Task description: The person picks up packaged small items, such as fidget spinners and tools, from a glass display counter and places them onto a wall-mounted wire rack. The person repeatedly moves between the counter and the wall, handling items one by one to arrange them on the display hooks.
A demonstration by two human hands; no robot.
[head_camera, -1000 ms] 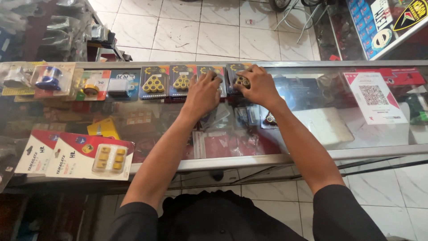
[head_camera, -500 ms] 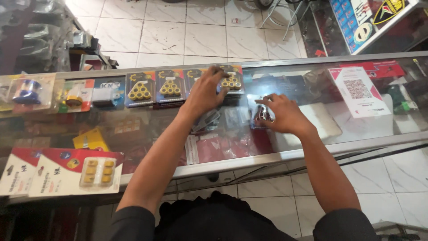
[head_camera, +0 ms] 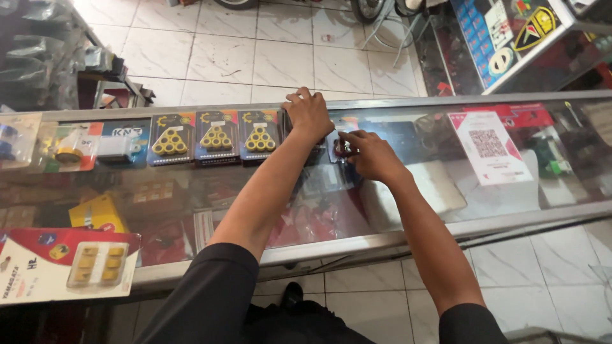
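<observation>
Two hands are on the glass counter (head_camera: 408, 223): the left hand (head_camera: 309, 114) lies flat over a blister pack (head_camera: 317, 143) at the far edge, next to three packs of yellow rollers (head_camera: 215, 137), while the right hand (head_camera: 373, 156) pinches a small dark packet (head_camera: 342, 148) just beside it. Both look light, stiff-carded and slick on glass, best lifted by an edge.

you see dark blister packs (head_camera: 215, 137) holding yellow rollers in triangles, a red-and-white card (head_camera: 64, 264) with pale yellow rollers, a white sheet (head_camera: 489, 148) topped in red with a black speckled square, and white marbled floor tiles (head_camera: 280, 57).
</observation>
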